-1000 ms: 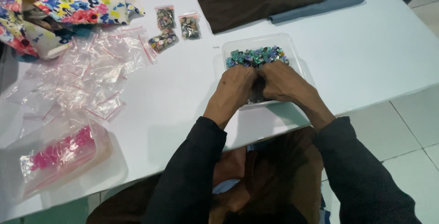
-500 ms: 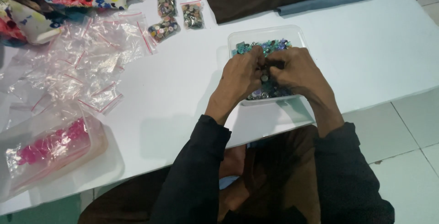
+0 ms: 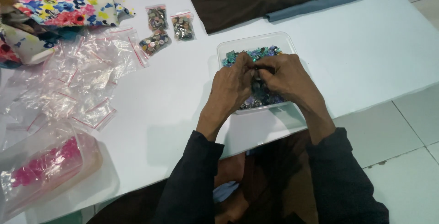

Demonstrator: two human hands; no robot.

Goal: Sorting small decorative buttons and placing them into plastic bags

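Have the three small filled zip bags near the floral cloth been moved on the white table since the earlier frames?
No. The three small filled zip bags lie in the same arrangement beside the floral cloth, left of the clear plastic tray; only the camera shifted.

1. We see both forearms reaching away from the body toward the far side, converging so that the hands meet near the middle of the view.
2. Left hand (image 3: 233,84): back facing up, wrist slightly bent, fingers curled inward toward the other hand.
3. Right hand (image 3: 286,77): back facing up as well, fingers curled leftward, knuckles raised.
4. The fingertips of the two hands come together, touching or very nearly so; we cannot tell what, if anything, is pinched between them.
5. Both arms wear dark long sleeves pulled back to mid-forearm, leaving wrists bare.
6. Elbows sit near the body, apart from each other.
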